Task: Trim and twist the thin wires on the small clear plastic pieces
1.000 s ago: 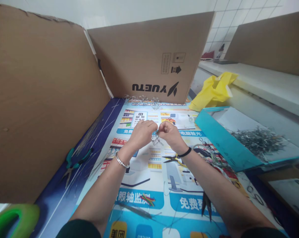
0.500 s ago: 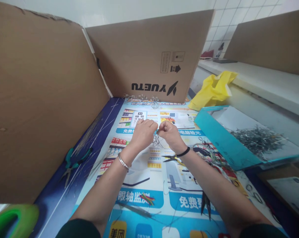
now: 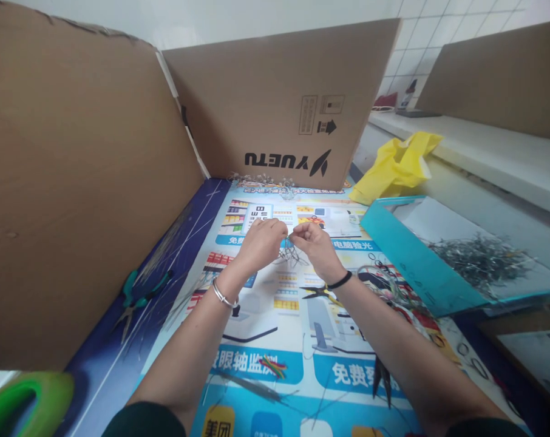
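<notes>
My left hand (image 3: 264,241) is closed, with its fingertips pinched on the top of a small bundle of thin wire (image 3: 291,254). Thumb and forefinger of my right hand (image 3: 315,244) pinch at the same spot from the other side. Loose wire loops hang below the fingers, over the printed sheet (image 3: 261,303). What lies right between the fingertips is too small to make out. Yellow-handled pliers (image 3: 319,292) rest just under my right wrist. A small bunch of coloured strands (image 3: 272,366) lies nearer to me.
Teal-handled pliers (image 3: 138,294) lie at left beside loose straight wires. A green tape roll (image 3: 51,394) sits front left. On the right are a turquoise box (image 3: 416,255) of tangled wire (image 3: 482,261) and a yellow bag (image 3: 391,167). Cardboard panels (image 3: 238,103) stand behind and left.
The two hands stay together with slight finger movement. The hanging wire loops now show more openly below the fingers, and the view has shifted a little.
</notes>
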Motion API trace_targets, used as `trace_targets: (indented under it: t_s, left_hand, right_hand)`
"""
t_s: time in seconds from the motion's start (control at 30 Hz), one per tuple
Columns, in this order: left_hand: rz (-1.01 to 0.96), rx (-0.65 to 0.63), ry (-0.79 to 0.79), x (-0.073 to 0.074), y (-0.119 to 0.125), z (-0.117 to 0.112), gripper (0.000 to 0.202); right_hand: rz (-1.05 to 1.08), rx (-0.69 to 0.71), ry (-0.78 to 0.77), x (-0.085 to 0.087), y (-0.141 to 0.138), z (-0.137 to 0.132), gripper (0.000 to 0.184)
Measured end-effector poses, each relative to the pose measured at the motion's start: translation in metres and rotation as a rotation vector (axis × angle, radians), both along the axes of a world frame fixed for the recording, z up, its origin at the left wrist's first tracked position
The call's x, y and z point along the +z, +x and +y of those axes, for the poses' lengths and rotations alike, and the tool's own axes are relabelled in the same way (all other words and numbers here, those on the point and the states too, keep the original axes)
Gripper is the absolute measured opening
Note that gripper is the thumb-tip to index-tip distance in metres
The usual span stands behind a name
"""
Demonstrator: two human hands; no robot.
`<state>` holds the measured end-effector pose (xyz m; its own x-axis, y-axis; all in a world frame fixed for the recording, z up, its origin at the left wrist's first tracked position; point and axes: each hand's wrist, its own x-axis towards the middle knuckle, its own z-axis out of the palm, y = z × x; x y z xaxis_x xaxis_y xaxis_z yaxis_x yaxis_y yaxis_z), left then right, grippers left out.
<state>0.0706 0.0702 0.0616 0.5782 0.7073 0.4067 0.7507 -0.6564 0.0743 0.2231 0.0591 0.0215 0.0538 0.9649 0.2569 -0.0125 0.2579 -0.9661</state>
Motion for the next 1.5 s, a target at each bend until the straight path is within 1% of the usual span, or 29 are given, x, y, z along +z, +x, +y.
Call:
trace_targets:
  t_s: [0.13,0.23,0.47,0.53,0.67,0.87,1.1,1.23,1.5]
  left_hand:
    - [-0.015,0.025,-0.016,0.001,-0.002,0.001,0.012]
    - [-0.020,0.035,-0.021,0.001,-0.003,0.002,0.013]
    - [-0.032,0.032,-0.018,0.000,-0.004,0.004,0.012]
    - [-0.037,0.022,-0.011,0.000,-0.005,0.004,0.011]
    - [-0.045,-0.009,0.001,0.000,-0.006,0.005,0.011]
    - [-0.052,-0.064,0.007,-0.001,-0.007,0.007,0.012]
    - [-0.075,-0.111,0.008,-0.003,-0.009,0.009,0.012]
    - [-0.088,-0.120,0.010,-0.002,-0.011,0.009,0.013]
    - [-0.113,-0.149,-0.006,-0.001,-0.010,0.009,0.014]
  right_hand:
    - [-0.063,-0.036,0.021,0.000,0.004,0.000,0.016]
    - [-0.138,-0.039,0.044,-0.001,0.005,-0.001,0.014]
    - [-0.267,-0.121,0.110,-0.004,0.005,0.003,0.008]
    - [-0.291,-0.125,0.131,-0.005,0.006,0.005,0.009]
    - [-0.337,-0.083,0.163,-0.006,0.007,0.006,0.018]
    - [-0.422,0.001,0.191,-0.004,0.012,0.008,0.015]
    - [-0.496,0.049,0.298,0.005,0.016,0.005,0.011]
    - [-0.517,0.078,0.331,0.008,0.016,0.003,0.009]
    - [-0.501,-0.047,0.367,0.008,0.010,-0.002,0.008]
